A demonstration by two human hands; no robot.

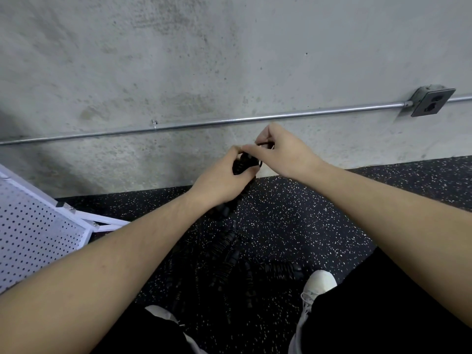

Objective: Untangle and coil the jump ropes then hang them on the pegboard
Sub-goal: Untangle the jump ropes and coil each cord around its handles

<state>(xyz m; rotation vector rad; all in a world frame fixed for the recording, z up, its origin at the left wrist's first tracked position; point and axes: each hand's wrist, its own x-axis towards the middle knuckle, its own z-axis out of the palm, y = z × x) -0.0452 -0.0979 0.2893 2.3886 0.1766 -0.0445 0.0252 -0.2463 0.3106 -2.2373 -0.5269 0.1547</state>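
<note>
Left hand (219, 183) is curled round a bunch of black beaded rope (244, 163), gripping it in front of the wall (229, 60), with the bundle showing between thumb and fingers and more of it hanging out under the wrist. Right hand (283, 152) sits just beside and slightly above the left, touching it at the fingertips; its thumb and forefinger pinch a thin dark bit of the rope at the top of the bunch. Below the hands the rope drops to the floor (293, 213), where a dark tangle of ropes (229, 256) lies spread between the two shoes; against the black speckled rubber it is hard to tell how many ropes there are or how they cross.

No writing, brand or label can be read anywhere.

At the left edge a white pegboard (33, 238) leans tilted, its lower corner near the floor, well apart from the hands. A metal conduit (204, 122) runs along the grey concrete wall to a dark outlet box (431, 102) at the upper right. One white shoe (319, 283) shows at the lower right beside the tangle, another pale one (163, 312) at the bottom centre, with black trousers (383, 302) over both legs
</note>
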